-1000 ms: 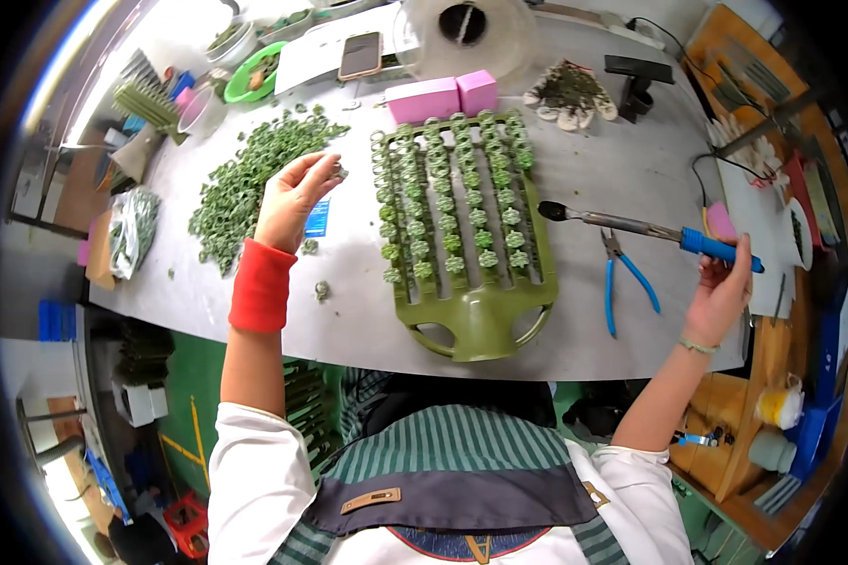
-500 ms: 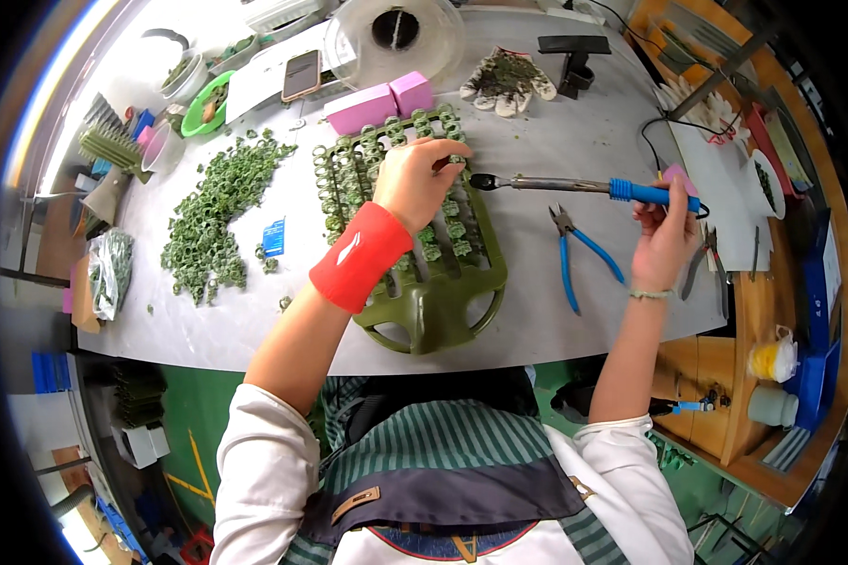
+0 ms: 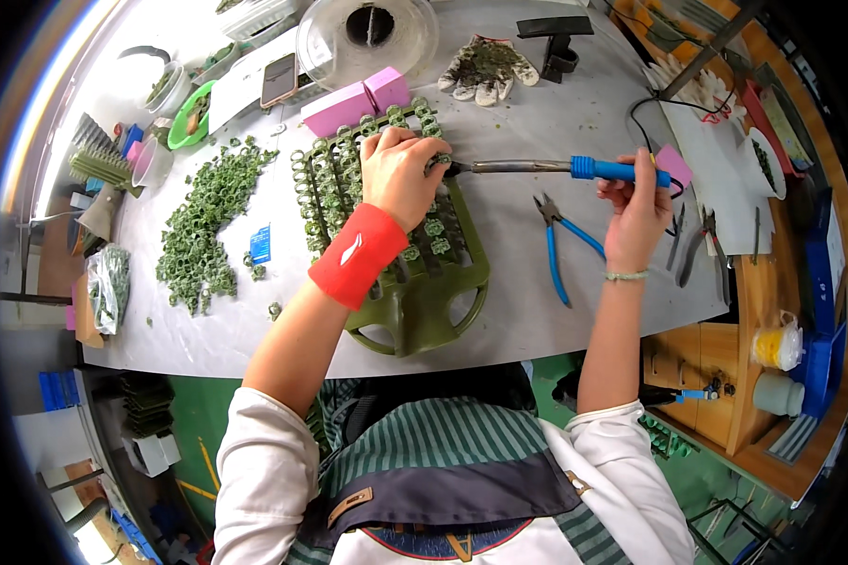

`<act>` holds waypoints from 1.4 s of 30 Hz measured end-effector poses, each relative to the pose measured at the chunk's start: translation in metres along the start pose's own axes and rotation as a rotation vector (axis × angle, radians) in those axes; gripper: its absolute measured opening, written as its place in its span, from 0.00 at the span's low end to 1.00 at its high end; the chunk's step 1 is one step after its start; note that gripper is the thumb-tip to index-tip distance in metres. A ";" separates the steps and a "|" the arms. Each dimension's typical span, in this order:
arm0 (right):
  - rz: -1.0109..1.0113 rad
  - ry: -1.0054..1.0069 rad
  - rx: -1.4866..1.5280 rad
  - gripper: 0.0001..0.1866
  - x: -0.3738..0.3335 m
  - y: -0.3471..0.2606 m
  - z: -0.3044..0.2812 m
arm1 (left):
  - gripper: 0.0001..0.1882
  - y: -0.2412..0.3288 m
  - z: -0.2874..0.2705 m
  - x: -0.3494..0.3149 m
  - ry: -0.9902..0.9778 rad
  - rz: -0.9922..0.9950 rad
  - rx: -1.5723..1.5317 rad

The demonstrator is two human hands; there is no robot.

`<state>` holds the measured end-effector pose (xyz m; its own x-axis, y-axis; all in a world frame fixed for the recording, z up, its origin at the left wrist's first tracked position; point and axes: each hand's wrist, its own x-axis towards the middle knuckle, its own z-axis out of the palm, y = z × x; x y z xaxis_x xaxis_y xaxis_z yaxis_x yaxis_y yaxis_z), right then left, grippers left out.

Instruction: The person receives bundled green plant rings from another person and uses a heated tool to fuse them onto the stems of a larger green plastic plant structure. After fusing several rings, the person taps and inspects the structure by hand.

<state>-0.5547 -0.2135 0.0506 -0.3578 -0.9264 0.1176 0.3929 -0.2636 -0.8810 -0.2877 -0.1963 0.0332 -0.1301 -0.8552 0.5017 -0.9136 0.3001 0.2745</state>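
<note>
An olive-green rack (image 3: 414, 315) with a rounded handle end lies in front of me, its bars lined with small green rosette-like pieces (image 3: 435, 229). Over its right part is my left hand (image 3: 397, 179), wearing a red wristband, thumb and fingers pinched together. Whatever sits between those fingertips is mostly hidden. My right hand (image 3: 634, 212) grips a soldering iron (image 3: 527, 167) by its blue handle. Its dark tip reaches my left fingertips at the rack's right side; whether it touches anything there I cannot tell.
A heap of green pieces (image 3: 207, 221) lies left of the rack, near a blue card (image 3: 260, 244). Blue-handled pliers (image 3: 554, 247) rest on the right. Behind are pink blocks (image 3: 341, 108), a phone (image 3: 279, 80), a soiled glove (image 3: 490, 71) and a clear spool (image 3: 320, 42).
The soldering iron has moved left with my right hand, bringing its tip to my left fingertips. My left hand has shifted slightly left; the whole view has shifted a little too.
</note>
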 end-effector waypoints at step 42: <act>-0.039 0.004 -0.085 0.15 -0.009 -0.036 -0.024 | 0.10 0.010 -0.050 -0.019 -0.126 -0.150 -0.458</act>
<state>-0.5858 -0.1894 0.0709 -0.3748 -0.9147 0.1510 0.3055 -0.2756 -0.9114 -0.2750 -0.1559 0.0675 -0.0814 -0.9391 0.3340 -0.6662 0.3005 0.6826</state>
